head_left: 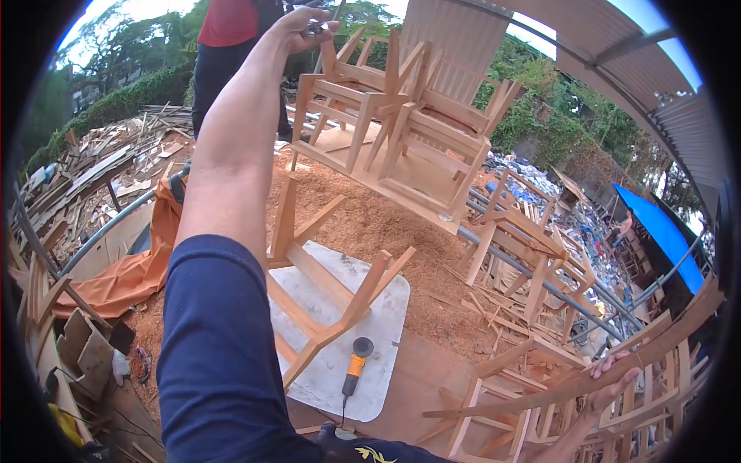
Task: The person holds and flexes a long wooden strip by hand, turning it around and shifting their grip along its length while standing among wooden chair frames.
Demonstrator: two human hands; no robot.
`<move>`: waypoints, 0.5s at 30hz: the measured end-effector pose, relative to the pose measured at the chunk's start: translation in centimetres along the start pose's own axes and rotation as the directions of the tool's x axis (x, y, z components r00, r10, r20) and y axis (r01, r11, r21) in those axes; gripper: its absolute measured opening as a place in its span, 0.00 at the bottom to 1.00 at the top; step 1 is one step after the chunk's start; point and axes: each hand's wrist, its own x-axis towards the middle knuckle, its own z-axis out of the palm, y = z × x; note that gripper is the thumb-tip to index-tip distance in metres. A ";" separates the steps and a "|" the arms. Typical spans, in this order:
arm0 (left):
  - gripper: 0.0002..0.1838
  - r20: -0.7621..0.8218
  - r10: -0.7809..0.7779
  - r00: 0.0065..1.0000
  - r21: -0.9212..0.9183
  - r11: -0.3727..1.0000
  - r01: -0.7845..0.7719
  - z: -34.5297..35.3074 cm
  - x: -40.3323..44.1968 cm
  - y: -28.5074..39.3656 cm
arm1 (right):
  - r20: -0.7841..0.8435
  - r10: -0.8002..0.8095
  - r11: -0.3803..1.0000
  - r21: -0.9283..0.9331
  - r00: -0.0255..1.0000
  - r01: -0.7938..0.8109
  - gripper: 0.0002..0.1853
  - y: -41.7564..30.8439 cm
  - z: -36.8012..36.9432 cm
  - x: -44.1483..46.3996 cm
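My left arm stretches up across the view, and my left hand is closed around a small dark metallic object that I cannot make out. Beyond that hand are unfinished wooden chair frames on a raised board. At the lower right, my right hand grips a long curved wooden slat, fingers over its edge. Below my left arm, a chair frame lies with its legs up on a white panel. A yellow-and-black angle grinder with a round disc rests on that panel.
A person in a red top stands at the upper left. More chair frames stand near metal pipes at right. Sawdust covers the ground. Wood scraps, an orange cloth and a blue tarp lie farther out.
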 end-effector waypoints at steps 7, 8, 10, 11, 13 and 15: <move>0.40 0.104 0.010 0.995 -0.445 0.895 0.038 7.0 -3.3 -2.5 | -0.098 -0.007 1.000 0.016 0.995 0.009 0.35 0.7 2.0 -0.1; 0.47 0.185 0.022 0.983 -0.300 0.953 0.035 11.5 -7.0 -2.0 | -0.081 -0.006 1.000 0.028 0.997 0.008 0.35 1.1 2.2 0.3; 0.55 0.715 0.102 0.692 0.042 0.981 -0.188 19.4 -13.0 0.7 | -0.055 0.019 0.999 0.046 0.998 -0.017 0.36 1.1 3.2 0.1; 0.59 0.787 0.175 0.591 0.170 0.860 -0.482 23.6 -16.6 2.0 | -0.029 0.033 0.997 0.064 0.999 -0.031 0.36 1.3 3.6 0.2; 0.61 0.919 0.172 0.355 0.125 0.726 -0.676 28.1 -23.0 4.6 | -0.020 0.005 1.000 0.021 1.000 -0.004 0.35 2.4 3.4 0.5; 0.61 0.921 0.181 0.345 0.161 0.630 -0.759 27.9 -24.7 6.4 | -0.011 -0.031 0.999 -0.027 0.999 0.031 0.34 2.5 3.2 0.5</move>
